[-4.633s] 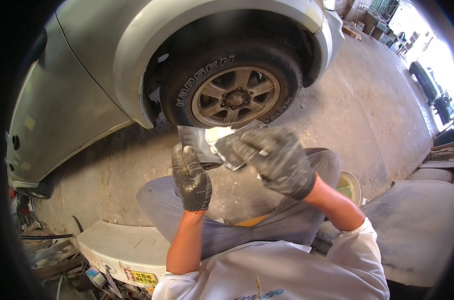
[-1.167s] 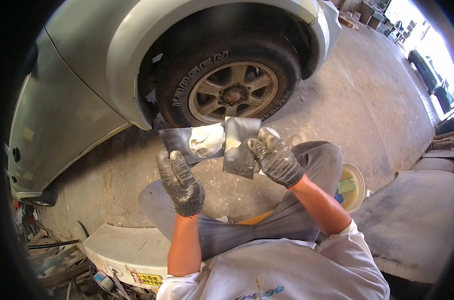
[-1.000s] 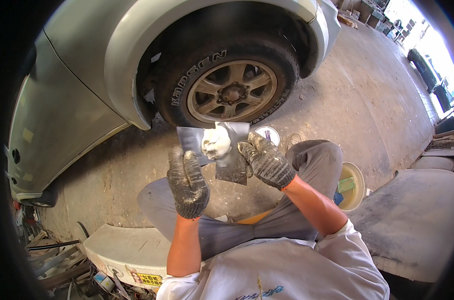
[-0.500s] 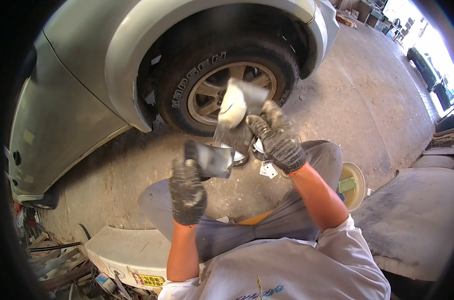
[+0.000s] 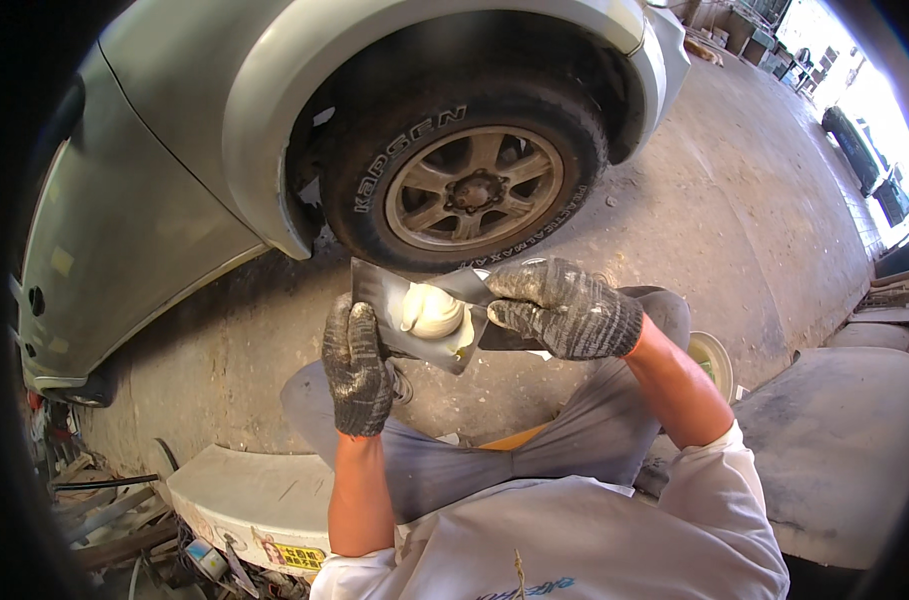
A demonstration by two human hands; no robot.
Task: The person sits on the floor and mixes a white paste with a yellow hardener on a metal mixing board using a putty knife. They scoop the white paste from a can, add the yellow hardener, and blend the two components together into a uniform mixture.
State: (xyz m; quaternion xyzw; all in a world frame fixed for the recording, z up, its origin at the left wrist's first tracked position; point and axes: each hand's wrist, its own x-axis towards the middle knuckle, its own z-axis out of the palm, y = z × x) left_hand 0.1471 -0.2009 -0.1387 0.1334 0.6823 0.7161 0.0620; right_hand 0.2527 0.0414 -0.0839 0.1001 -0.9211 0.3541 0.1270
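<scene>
My left hand, in a dark, stained knit glove, grips the left edge of a grey flat putty spreader. On that spreader sits a thick creamy-white lump of body putty. My right hand, gloved the same way, is closed on a second putty spreader. Its blade reaches toward the right side of the lump, at or very near the putty. Part of this second spreader is hidden by my fingers. Both spreaders are held over my lap, just below the car wheel.
A grey-green car with a bare fender arch stands ahead. Beside my right knee is a pale bucket. A white bumper-like part lies at the lower left, near scrap. A worn grey panel is on the right.
The putty lump was on the right-hand spreader, raised before the wheel; now it lies on the left-hand one. My right hand has come down, and the two spreaders have come together.
</scene>
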